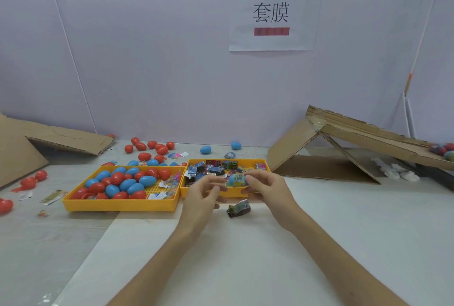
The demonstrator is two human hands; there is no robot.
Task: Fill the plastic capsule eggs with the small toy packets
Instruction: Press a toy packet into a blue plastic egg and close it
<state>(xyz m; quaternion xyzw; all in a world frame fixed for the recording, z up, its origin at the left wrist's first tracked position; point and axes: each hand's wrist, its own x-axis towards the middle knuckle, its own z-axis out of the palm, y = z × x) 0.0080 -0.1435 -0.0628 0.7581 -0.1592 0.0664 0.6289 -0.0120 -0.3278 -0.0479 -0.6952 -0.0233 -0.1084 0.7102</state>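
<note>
Just in front of the right-hand yellow tray point(184, 191), above the white table point(344, 219), the right hand point(264, 189) grips a blue capsule egg point(237, 180) between thumb and fingertips; the egg lies on its side and has a printed film around its middle. The left hand point(205, 192) is just beside it on the left, a small gap apart, with its fingers curled towards the egg; I cannot tell whether it pinches anything. The tray behind the hands holds a heap of small toy packets point(211, 169). Touching it on the left, a second yellow tray point(118, 207) is filled with red and blue eggs point(127, 184), with loose beads and paper slips at its right end. On the table near the hands, one dark toy packet point(239, 208) lies alone. More red eggs point(152, 148) and two blue ones point(205, 149) are scattered at the far side by the wall. A cardboard ramp point(344, 143) leans at the right, flat cardboard point(61, 138) lies at the left, and a paper sign point(272, 13) hangs on the wall.
</note>
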